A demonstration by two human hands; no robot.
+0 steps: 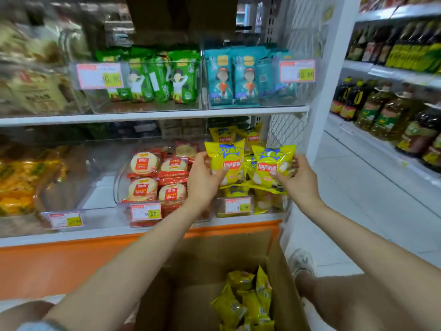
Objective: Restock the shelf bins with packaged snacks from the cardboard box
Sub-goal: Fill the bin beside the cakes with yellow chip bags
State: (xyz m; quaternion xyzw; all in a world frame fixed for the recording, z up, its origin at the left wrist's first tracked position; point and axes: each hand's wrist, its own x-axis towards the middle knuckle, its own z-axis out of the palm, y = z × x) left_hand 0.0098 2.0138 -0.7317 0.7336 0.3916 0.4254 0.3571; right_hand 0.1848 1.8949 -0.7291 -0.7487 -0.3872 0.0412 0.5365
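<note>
Left hand (202,180) grips left chip bag (225,158); thumb pressed on the bag's front low down, other fingers curled round its left edge and behind; bag sits up and to the right of the palm, most of it clear of the hand.

Right hand (299,177) grips right chip bag (268,163); thumb on the front near the lower middle, fingers wrapped round the right edge; bag sits up and to the left of the palm.

Both bags yellow, upright, top seam up, printed face toward the camera, logo reads right way up; long axis roughly vertical, each a little tilted; the two bags just beside each other, inner edges near or touching, cannot tell which.

Both are held over the chip bin (284,206), the rightmost clear bin on the lower shelf; more yellow bags piled in it below and behind the held pair; price tag (238,205) on its front.

Cardboard box (202,266) open on the floor below the arms, against the orange shelf base (71,263); loose yellow bags in box (243,302) lie jumbled at its right side.

Left of the chip bin: red rice cracker packs (156,174) stacked in a clear bin; upper shelf holds green packs (164,77) and teal packs (235,77), standing upright; oil bottles (381,115) on the shelving to the right; one shoe (301,261) on the floor right of the box.
</note>
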